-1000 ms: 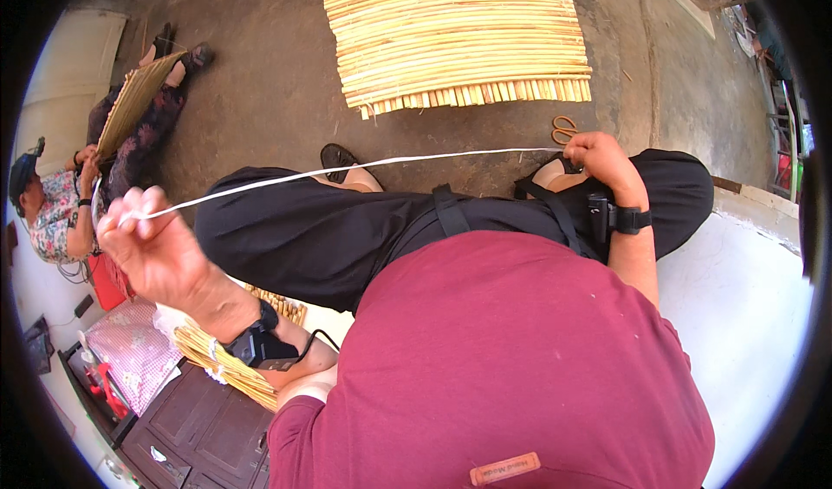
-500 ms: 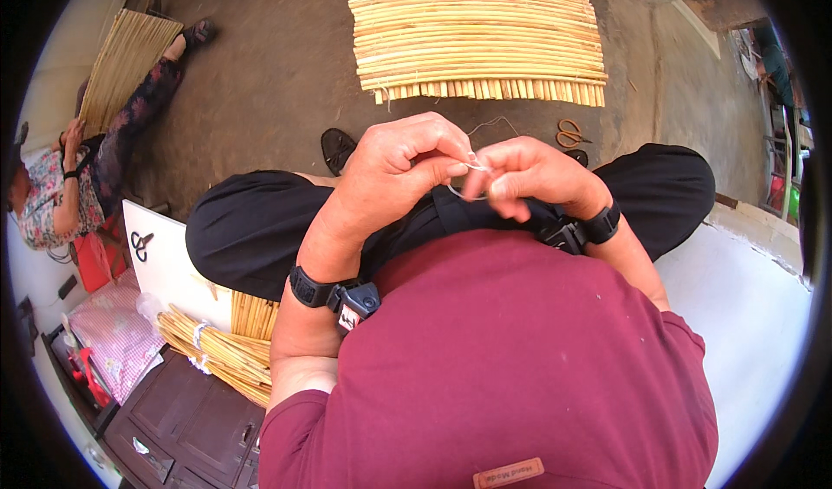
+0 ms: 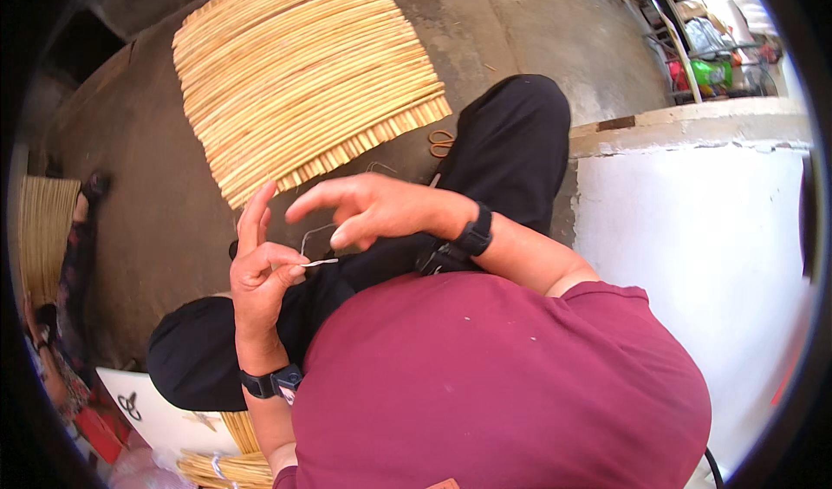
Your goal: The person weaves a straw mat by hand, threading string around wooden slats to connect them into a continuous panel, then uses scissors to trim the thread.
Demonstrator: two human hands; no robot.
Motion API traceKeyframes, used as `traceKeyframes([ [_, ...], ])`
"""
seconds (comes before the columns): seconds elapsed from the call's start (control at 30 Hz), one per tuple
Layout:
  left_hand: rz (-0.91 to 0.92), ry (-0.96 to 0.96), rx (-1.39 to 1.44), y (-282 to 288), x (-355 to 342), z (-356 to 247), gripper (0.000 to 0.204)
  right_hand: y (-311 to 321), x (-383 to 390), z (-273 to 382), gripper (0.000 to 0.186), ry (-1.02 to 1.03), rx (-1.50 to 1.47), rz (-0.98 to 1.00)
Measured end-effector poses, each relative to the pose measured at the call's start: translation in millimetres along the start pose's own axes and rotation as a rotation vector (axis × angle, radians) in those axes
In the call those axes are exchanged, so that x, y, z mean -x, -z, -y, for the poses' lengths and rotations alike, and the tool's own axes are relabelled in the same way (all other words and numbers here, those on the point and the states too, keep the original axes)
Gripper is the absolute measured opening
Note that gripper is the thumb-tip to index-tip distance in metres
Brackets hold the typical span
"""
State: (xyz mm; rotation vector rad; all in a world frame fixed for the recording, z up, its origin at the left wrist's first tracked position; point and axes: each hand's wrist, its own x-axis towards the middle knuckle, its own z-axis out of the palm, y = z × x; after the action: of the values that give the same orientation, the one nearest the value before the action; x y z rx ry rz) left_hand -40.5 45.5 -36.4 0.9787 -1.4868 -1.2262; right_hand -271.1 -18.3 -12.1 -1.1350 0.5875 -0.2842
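We hold our 2 hands apart on the near side of a stick mat (image 3: 303, 81), which lies on the floor (image 3: 130, 151). In front of the stick mat's near left corner, our left hand (image 3: 258, 285) pinches a white string (image 3: 324, 263) between thumb and fingertip. Farther right along the stick mat's near edge, our right hand (image 3: 390, 211) is spread, thumb and forefinger parted; we cannot tell whether the string's thin loop touches it. We also see orange-handled scissors (image 3: 441, 152) just beside the stick mat's near right corner.
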Motion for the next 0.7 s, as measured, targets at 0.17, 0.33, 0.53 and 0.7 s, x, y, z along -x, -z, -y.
traceKeyframes([
  [0.17,-0.017,0.044,0.136,-1.5,-3.0,9.3,0.012,-17.2,-13.5,-11.6,0.028,-0.036,-0.286,0.157],
  [0.33,-0.011,0.178,0.318,-9.5,-1.1,14.3,0.011,-5.7,-25.9,-32.4,0.017,0.030,-0.277,0.102],
  [0.53,-0.004,0.291,0.530,-7.9,0.6,23.3,0.016,-6.9,-32.4,-37.3,0.013,0.006,-0.214,0.132],
  [0.7,-0.021,0.263,0.678,-13.6,-5.7,25.5,0.020,2.8,-31.3,-48.3,0.013,-0.021,-0.177,0.086],
])
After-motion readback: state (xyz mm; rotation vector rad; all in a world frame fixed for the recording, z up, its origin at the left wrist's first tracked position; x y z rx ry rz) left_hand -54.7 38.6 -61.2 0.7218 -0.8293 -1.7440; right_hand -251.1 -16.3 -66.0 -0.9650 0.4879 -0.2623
